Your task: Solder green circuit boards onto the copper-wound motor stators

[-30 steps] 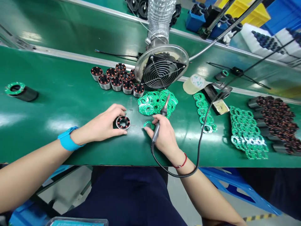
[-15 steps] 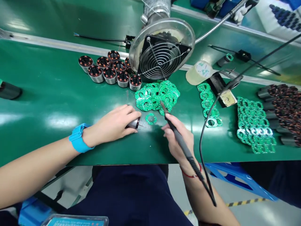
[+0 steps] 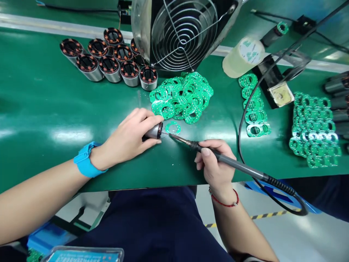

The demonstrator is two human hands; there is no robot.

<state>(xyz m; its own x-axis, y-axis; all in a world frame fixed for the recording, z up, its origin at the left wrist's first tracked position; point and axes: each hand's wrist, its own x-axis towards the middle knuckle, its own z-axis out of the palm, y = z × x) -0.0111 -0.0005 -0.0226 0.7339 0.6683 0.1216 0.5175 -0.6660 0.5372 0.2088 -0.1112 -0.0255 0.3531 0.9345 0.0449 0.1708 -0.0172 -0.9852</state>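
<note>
The left hand [image 3: 131, 134] clasps a smooth metal cylinder [image 3: 155, 132], the right hand [image 3: 218, 163] pinching a slender soldering iron [image 3: 243, 166].

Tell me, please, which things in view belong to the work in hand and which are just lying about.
In the work:
held silver cylinder
held soldering iron
green ring board by the iron's tip
pile of green boards and standing cylinders, probably stock

Seemingly just lying about:
pale roll
black cable, upper left
clear-edged case, bottom edge
</note>
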